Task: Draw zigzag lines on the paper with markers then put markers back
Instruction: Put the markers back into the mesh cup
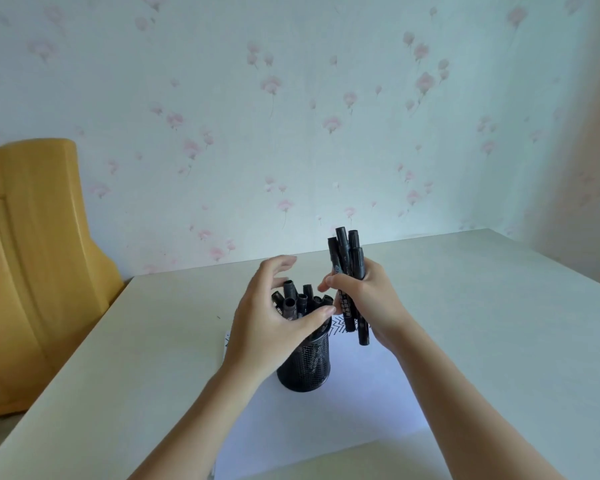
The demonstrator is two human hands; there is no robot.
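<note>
A black mesh pen holder stands on a white sheet of paper and holds several capped black markers. Black zigzag lines show on the paper just behind the holder. My left hand hovers over the holder's left side, fingers spread, thumb across its rim, with nothing in its grasp. My right hand sits to the right of the holder and grips a bundle of several black markers upright, caps up, their lower ends hanging above the paper.
The pale table runs back to a floral wallpapered wall. A yellow wooden chair back stands off the table's left edge. The table's right half is bare surface.
</note>
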